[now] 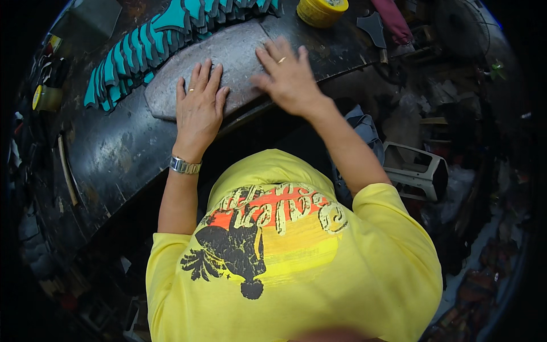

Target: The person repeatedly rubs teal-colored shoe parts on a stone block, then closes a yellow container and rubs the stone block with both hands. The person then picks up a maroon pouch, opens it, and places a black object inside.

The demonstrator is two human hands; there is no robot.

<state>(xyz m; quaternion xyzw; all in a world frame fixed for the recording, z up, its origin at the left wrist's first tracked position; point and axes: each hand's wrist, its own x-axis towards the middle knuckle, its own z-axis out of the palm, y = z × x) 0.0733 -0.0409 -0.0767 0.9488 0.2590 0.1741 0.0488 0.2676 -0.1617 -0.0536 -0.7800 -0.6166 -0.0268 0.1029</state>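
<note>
A flat grey-brown slab with rounded ends, its material hard to tell, lies on the dark worktable in front of me. My left hand rests palm down on its near left part, fingers stretched out and holding nothing. Toward the slab's right end, my right hand is spread with the palm down, slightly smeared by motion. Whether its palm presses the slab or hovers just over it, I cannot tell. Along the far side of the slab runs an overlapping row of teal and dark grey cut pieces.
A yellow round tub stands at the table's far edge, near a grey flat shaped piece and a maroon item. At the left are a yellow tape roll and a thin stick. A pale plastic stool and a fan are on the right.
</note>
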